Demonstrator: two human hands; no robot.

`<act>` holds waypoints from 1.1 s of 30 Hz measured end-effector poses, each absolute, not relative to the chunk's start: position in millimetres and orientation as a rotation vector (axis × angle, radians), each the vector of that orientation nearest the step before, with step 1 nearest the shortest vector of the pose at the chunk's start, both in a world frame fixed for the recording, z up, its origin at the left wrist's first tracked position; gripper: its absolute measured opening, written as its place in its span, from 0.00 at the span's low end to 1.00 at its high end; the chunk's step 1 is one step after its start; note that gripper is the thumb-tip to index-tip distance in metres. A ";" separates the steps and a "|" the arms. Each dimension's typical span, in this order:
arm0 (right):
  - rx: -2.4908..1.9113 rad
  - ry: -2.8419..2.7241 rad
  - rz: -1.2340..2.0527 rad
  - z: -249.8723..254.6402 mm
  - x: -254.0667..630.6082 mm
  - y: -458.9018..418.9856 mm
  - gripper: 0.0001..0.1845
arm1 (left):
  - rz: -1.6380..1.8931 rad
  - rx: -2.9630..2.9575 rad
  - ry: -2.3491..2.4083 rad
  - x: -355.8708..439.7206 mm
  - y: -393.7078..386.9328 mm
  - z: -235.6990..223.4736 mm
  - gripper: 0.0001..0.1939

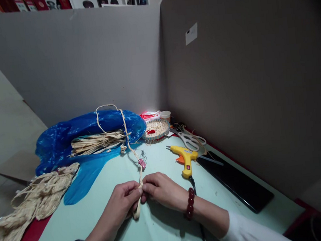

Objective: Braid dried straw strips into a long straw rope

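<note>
My left hand (pixel 122 202) and my right hand (pixel 160 189) meet over the pale green table (pixel 165 230), both pinched on a twisted raffia cord (pixel 127 139). The cord's flat loose ends hang below my fingers. From my fingers the cord runs up past a pink binder clip (pixel 142 163) clamped on it, then loops high over a bundle of raffia strands (pixel 98 142). A dark red bead bracelet (pixel 190 203) circles my right wrist.
The raffia bundle lies on a blue plastic bag (pixel 66 141). More raffia (pixel 29 201) sprawls at the left edge. A yellow glue gun (pixel 185 158), white scissors (pixel 191 139), a small woven basket (pixel 156 129) and a black flat slab (pixel 234 181) lie on the right. Grey partitions close in behind.
</note>
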State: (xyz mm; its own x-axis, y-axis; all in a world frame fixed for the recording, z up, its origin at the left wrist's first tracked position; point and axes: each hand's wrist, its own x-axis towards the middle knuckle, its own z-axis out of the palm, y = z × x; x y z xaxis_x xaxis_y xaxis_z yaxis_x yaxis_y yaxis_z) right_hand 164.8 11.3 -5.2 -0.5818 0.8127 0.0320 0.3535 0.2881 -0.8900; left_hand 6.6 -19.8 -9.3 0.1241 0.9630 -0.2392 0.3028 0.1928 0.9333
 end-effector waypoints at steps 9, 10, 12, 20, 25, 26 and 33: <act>-1.089 -2.007 1.077 -2.0 165.7 4.5 0.15 | 0.711 1.792 1.707 18.4 -35.4 6.3 0.14; -1.099 -1.994 1.054 -0.6 165.8 2.8 0.15 | 0.694 1.836 1.747 19.9 -38.0 7.0 0.14; -1.117 -1.966 1.028 1.0 165.7 0.6 0.16 | 0.645 1.914 1.811 21.4 -41.9 6.4 0.13; -1.171 -1.847 1.191 -12.8 160.5 7.9 0.13 | 0.480 2.082 1.858 11.7 -39.1 0.1 0.15; -1.152 -1.826 1.068 -8.8 160.5 2.0 0.14 | 0.493 2.170 1.912 5.3 -53.8 -1.8 0.16; -1.145 -1.823 1.055 -7.8 160.6 0.6 0.14 | 0.509 2.214 1.894 6.3 -58.0 -4.1 0.16; -1.108 -1.767 1.260 -10.7 160.5 2.8 0.14 | 0.519 2.669 1.634 14.8 -68.2 -29.4 0.08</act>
State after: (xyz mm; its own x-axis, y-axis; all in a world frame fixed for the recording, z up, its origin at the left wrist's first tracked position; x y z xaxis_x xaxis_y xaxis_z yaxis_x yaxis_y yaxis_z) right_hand 160.5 2.8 -10.7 -0.3974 0.9160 0.0552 0.2459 0.1642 -0.9553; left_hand 14.8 -68.2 -29.4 0.4157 0.8616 0.2912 0.8716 -0.4688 0.1430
